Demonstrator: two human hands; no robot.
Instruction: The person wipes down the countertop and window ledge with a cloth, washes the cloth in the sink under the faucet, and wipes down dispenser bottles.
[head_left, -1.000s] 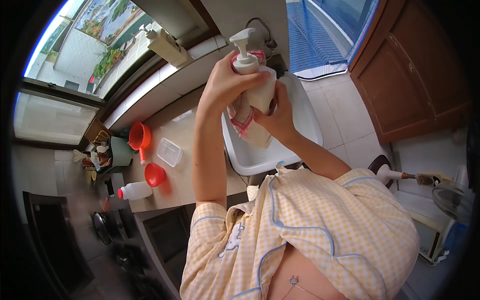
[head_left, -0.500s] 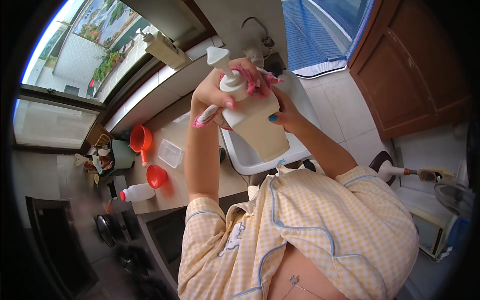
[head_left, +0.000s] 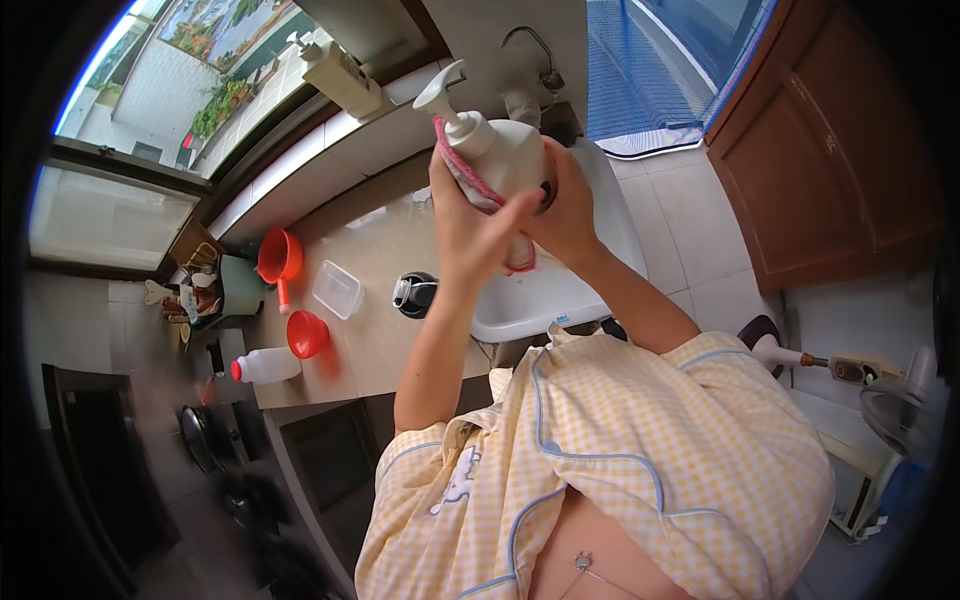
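A white pump bottle (head_left: 518, 150) is held up over the white sink (head_left: 515, 305), its pump head at the upper left. My left hand (head_left: 468, 232) is closed around a cloth with a pink edge (head_left: 472, 184), which is pressed against the bottle's near side. On the other side, my right hand (head_left: 572, 205) grips the bottle, its fingers partly hidden behind it. The two hands overlap at the thumbs. Much of the cloth and the bottle's lower part are covered by the hands.
On the counter left of my arm are a black round object (head_left: 415, 295), a clear plastic box (head_left: 338, 290), a red ladle (head_left: 279, 258), a red bowl (head_left: 308, 334) and a white jug (head_left: 268, 366). A second pump bottle (head_left: 340, 80) stands on the windowsill. A faucet (head_left: 545, 65) is behind the sink.
The bottle has been turned and tilted in my hands. My left hand with the cloth has slid from around the neck to the bottle's side. The black object on the counter has come into view.
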